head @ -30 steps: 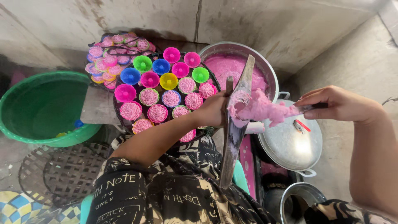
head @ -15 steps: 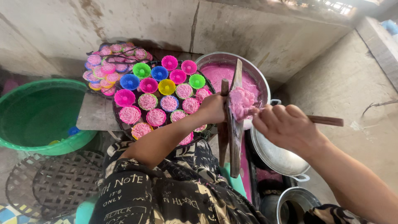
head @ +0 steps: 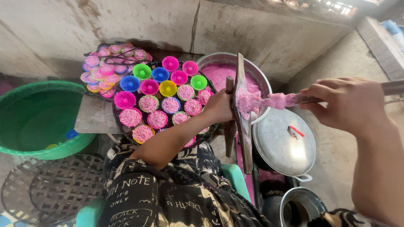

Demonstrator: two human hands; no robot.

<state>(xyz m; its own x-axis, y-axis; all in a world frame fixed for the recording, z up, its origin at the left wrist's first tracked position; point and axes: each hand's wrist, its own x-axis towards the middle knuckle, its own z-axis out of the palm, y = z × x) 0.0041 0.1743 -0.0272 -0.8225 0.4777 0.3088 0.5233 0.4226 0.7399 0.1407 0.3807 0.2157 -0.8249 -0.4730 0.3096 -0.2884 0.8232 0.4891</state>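
Far to the left of my wooden board (head: 243,122) sits the green basin (head: 38,120), with a round woven rack (head: 40,191) lying flat on the floor below it. Closer in, just left of the board, the round tray (head: 122,120) carries my coloured cups (head: 168,88): the nearer ones are already packed with pink strands, the farther ones stand empty, open side up and within easy reach. Behind the tray lies a second heap of filled cups (head: 107,69).

My left hand (head: 219,107) is curled shut around the board's upright handle, I judge to keep it steady and tilted over the big metal bowl (head: 252,69) of pink dough, so that whatever falls drops back in. A lump of that pink dough (head: 252,101) clings to the board's right face.

To the right of the board, my right hand (head: 351,103) is closed on the handle of a spatula (head: 305,99), whose tip, coated in dough, presses against the lump. Below the spatula a pot with a metal lid (head: 284,145) stays covered, and a smaller open pot (head: 303,206) stands nearer me
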